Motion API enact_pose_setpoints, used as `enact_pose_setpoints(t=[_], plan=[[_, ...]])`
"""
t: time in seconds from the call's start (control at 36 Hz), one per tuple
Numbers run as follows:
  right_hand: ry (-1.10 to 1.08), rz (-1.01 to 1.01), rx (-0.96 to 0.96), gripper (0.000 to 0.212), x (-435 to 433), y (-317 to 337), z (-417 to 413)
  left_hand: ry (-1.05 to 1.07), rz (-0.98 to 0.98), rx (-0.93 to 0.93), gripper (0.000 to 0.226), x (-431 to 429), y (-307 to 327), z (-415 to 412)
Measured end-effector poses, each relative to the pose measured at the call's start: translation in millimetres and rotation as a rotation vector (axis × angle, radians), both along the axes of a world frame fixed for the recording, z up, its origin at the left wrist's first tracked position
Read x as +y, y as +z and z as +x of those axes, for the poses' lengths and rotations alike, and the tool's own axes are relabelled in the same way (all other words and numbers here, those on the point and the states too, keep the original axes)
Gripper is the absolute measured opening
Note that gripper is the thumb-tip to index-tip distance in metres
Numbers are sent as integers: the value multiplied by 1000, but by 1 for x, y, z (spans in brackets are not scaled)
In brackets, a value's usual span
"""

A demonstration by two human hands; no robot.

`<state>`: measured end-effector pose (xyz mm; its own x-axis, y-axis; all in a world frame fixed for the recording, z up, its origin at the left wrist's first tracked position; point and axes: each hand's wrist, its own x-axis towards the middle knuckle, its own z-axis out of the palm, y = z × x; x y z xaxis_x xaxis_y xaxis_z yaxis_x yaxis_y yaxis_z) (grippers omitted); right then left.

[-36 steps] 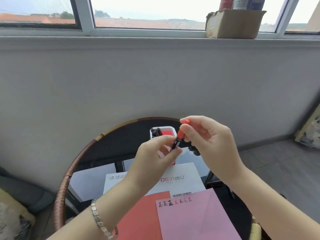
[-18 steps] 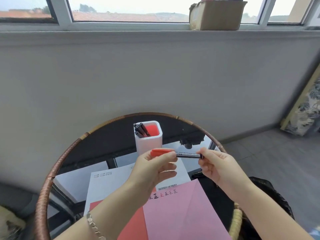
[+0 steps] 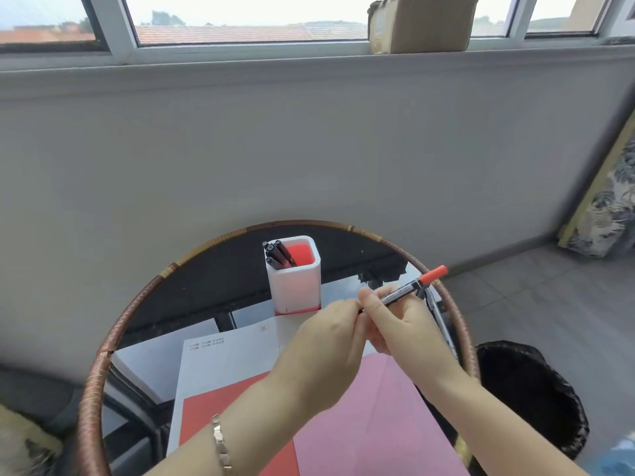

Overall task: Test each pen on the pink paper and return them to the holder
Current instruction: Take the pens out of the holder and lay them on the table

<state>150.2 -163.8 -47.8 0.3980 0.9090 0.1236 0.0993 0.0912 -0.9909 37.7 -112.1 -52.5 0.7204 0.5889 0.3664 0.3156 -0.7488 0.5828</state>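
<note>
Red-tipped black pen (image 3: 409,288) sits pinched in your right hand (image 3: 398,324); your left hand (image 3: 330,341) curls at its near end, its grip hidden.

A holder (image 3: 293,286) with pens (image 3: 279,254) in it is standing at the table's (image 3: 103,359) far side. Paper (image 3: 378,424) is lying nearer, beneath the left hand (image 3: 326,355) and right hand (image 3: 402,326), which are meeting at a pen (image 3: 400,293).

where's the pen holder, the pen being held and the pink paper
pen holder (image 3: 294,286): head view, on its white front wall
held pen (image 3: 401,292): head view, on the printed barrel just past the fingers
pink paper (image 3: 378,427): head view, on the bare sheet between the forearms
</note>
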Motion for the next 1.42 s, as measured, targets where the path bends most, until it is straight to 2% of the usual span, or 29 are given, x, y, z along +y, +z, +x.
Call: enact_pose_setpoints(t=[0.11,0.22,0.42,0.47,0.61,0.69,0.75,0.83,0.94,1.0,1.03,1.14,1.19,1.28,1.42], plan=[[-8,41,18,34,-1,-5,-7,-29,25,-100,24,-1,-6,-2],[47,40,83,36,-2,-8,-8,-28,-23,-123,30,-1,-13,-6],[117,92,178,29,-1,-10,-4,-44,-129,-132,33,-1,-10,-3],[121,94,170,26,-2,-12,-1,-93,-219,-129,28,0,-8,-3],[161,36,70,31,-1,-13,6,-134,-448,-22,31,6,-10,-3],[141,-65,-1,28,3,-8,17,-27,-513,83,31,9,-7,-6],[104,-147,103,22,7,-4,32,69,-566,61,23,14,-8,-10],[-18,-212,410,13,14,1,57,227,-597,18,12,23,-12,-16],[-1,-296,467,17,18,4,81,313,-539,-5,11,27,-18,-24],[12,-372,345,20,22,4,86,321,-518,-6,10,28,-20,-24],[17,-432,224,23,24,4,86,325,-518,-7,10,28,-21,-23],[124,-700,-414,25,37,-2,78,324,-536,-56,13,29,-22,-16],[186,-758,-651,25,43,-8,67,315,-562,-81,16,29,-24,-16],[167,-748,-827,43,51,-23,52,295,-582,-90,19,29,-26,-16],[146,-736,-970,37,50,-49,46,269,-619,-74,21,24,-30,-14]])
